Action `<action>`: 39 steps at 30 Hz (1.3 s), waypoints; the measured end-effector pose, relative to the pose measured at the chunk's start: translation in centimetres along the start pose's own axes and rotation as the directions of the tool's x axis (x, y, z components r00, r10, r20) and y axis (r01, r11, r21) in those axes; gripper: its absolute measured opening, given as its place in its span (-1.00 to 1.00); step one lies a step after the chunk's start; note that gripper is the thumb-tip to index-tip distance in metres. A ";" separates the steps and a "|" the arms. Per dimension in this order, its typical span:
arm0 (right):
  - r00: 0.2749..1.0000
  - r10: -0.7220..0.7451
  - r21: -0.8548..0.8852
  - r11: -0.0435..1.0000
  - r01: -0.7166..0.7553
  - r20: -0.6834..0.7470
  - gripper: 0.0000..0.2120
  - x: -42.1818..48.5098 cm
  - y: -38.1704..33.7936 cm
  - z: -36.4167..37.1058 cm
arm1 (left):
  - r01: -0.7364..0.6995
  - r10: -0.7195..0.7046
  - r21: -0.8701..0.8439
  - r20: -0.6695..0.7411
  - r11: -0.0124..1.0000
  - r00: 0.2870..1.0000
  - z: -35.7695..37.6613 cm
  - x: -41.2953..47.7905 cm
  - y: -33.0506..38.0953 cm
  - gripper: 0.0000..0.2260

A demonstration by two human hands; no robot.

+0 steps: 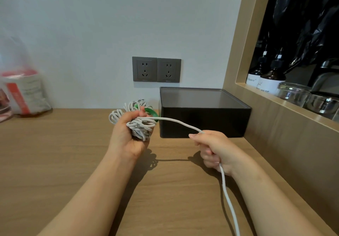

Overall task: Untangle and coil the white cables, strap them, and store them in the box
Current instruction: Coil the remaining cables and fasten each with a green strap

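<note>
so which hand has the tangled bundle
The left hand: it grips the bundle of white cable, while the right hand holds only a single strand running from it.

Single view from the head, aimed forward and down across a wooden counter point(64, 162) toward the wall point(110, 24) and its sockets point(156, 70). Very near the left hand point(126, 136) and right hand point(216, 149), both reaching in from the bottom edge.

Bottle point(252, 80) — "Master", next bottle point(269, 86) — "LIQUID SOAP"
</note>
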State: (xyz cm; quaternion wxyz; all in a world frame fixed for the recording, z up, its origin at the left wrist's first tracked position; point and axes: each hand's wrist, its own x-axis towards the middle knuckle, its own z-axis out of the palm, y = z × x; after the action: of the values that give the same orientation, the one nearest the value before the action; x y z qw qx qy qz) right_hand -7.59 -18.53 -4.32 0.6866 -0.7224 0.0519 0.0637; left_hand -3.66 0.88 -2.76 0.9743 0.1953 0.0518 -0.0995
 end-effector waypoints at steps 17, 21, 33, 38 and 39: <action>0.991 0.076 -0.201 0.978 -0.053 0.106 -0.86 -0.9 -0.2 -1.3 | -0.039 0.037 -0.240 -0.011 0.970 0.999 -1.0 0.5 1.8 -0.67; 0.995 0.074 -0.406 0.913 -0.040 0.071 -0.66 -1.3 -0.5 -1.6 | -0.074 0.083 -0.207 0.036 0.975 0.996 -0.6 0.2 1.9 -0.92; 0.988 0.028 0.170 0.985 -0.003 -0.149 -0.83 -0.7 -0.6 -2.8 | 0.030 -0.026 -0.051 0.082 0.998 0.996 -0.8 0.0 1.2 -0.87; 0.910 -0.132 -0.099 0.990 0.101 -0.393 -0.84 -0.4 -0.2 -1.8 | 0.032 -0.070 0.236 0.153 0.971 0.986 -0.1 -0.6 0.2 -0.96; 0.892 -0.174 -0.137 0.982 0.127 -0.417 -0.84 -0.4 -0.2 -1.6 | 0.032 -0.081 0.296 0.157 0.955 0.984 -0.1 -0.6 0.0 -0.96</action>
State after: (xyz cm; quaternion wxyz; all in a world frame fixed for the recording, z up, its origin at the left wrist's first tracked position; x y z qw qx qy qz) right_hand -7.94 -20.08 -3.98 0.6221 -0.7559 0.1414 -0.1469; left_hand -4.29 1.02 -2.75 0.9323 0.3267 -0.0399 -0.1501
